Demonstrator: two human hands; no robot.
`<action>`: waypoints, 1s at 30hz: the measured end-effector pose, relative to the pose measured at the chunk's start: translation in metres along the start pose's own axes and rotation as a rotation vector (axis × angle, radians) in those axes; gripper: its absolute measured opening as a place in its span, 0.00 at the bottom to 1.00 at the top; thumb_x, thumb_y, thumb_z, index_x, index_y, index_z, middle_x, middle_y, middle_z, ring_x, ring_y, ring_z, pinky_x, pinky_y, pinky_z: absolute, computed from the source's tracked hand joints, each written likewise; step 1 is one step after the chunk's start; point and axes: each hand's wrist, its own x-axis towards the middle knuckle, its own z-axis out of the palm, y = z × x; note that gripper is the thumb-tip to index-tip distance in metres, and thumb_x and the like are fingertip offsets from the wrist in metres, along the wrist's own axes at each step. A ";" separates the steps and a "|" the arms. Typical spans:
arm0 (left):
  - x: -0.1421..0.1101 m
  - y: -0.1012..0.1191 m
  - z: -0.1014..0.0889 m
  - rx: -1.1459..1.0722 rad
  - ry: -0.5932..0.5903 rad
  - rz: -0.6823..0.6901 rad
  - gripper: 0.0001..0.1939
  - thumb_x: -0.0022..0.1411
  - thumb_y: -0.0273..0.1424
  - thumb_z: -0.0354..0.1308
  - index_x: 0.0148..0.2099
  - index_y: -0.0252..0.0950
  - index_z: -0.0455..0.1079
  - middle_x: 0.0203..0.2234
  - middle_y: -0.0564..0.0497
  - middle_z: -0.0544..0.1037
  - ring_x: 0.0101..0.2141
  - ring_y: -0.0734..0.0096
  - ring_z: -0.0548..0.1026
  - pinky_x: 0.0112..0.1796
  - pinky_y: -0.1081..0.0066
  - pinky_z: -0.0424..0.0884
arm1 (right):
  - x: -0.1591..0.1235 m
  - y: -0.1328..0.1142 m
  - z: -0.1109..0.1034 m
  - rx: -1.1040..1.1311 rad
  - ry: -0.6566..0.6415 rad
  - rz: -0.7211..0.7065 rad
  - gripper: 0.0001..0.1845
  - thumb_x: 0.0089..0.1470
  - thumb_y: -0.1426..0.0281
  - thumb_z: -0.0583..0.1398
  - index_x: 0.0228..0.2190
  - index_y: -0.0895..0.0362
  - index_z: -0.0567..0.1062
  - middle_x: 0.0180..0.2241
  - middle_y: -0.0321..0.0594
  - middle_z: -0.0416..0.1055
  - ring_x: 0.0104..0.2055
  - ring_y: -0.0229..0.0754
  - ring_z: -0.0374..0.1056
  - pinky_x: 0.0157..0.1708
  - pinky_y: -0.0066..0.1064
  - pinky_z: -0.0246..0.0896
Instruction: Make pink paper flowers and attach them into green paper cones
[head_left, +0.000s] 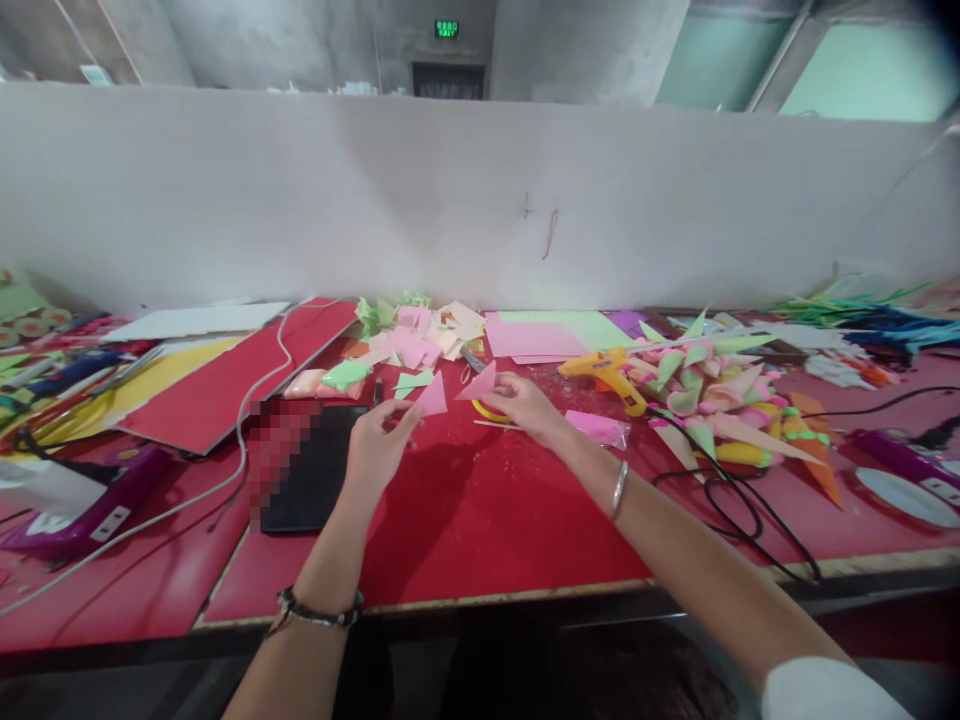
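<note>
My left hand pinches a small pink paper triangle between thumb and fingers, above the red tabletop. In my right hand is a second pink paper piece, also pointed and held at its edge. The two pieces are close together but apart. Just under my right hand lies a yellow ring-shaped thing, partly hidden, perhaps a tape roll. Behind the hands are a heap of pink paper scraps and a green paper piece.
Right of my hands lie a yellow glue gun with a black cord and a pile of paper cones. A black tablet-like slab lies at left. Purple power strips stand at both sides. A white partition rises behind.
</note>
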 end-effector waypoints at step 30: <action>-0.006 -0.001 0.007 0.147 -0.103 0.053 0.11 0.53 0.37 0.51 0.29 0.35 0.68 0.17 0.56 0.71 0.17 0.77 0.66 0.22 0.77 0.60 | -0.035 0.007 -0.046 -0.363 -0.341 -0.116 0.03 0.46 0.74 0.54 0.23 0.58 0.67 0.24 0.36 0.66 0.25 0.34 0.60 0.26 0.25 0.52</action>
